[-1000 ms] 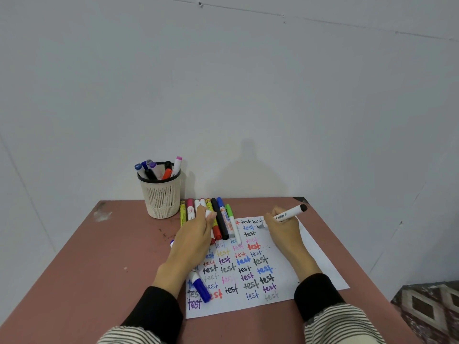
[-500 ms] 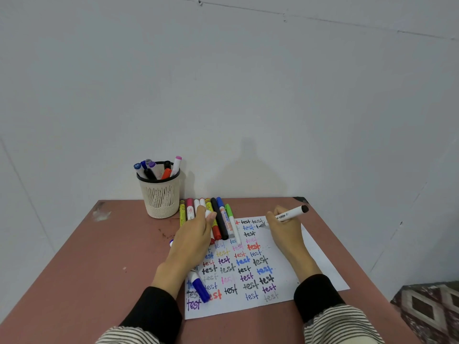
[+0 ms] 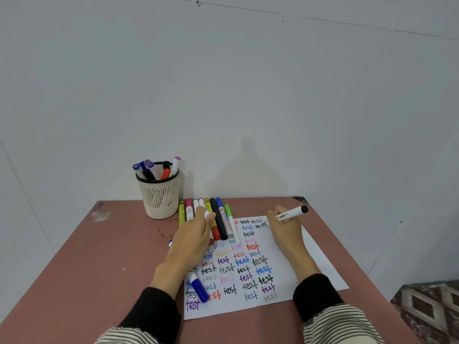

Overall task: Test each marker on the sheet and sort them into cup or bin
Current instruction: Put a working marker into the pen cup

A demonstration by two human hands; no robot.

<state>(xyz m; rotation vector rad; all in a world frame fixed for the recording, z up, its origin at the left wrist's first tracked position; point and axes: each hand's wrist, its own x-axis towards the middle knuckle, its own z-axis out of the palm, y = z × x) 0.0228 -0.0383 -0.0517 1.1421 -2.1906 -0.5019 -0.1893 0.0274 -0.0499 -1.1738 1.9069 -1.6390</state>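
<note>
1. Lying along the right part of the reddish surface (image 3: 99,256), the sheet (image 3: 320,269) has its right corner close to the surface's right edge; bare room lies left of the cup (image 3: 159,194).
2. Right hand (image 3: 285,232): grip clamped on a black-capped marker (image 3: 290,214), tip touching the sheet's top rows.
3. Left hand (image 3: 191,242): fingers curled over the marker row (image 3: 218,217), a white piece between the fingertips; a blue-capped marker (image 3: 198,288) lies under the wrist.

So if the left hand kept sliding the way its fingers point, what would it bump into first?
Probably the row of markers: the left hand points up the table and its fingertips already reach them. Past those is only bare table, then the wall, though depth is hard to judge.
</note>
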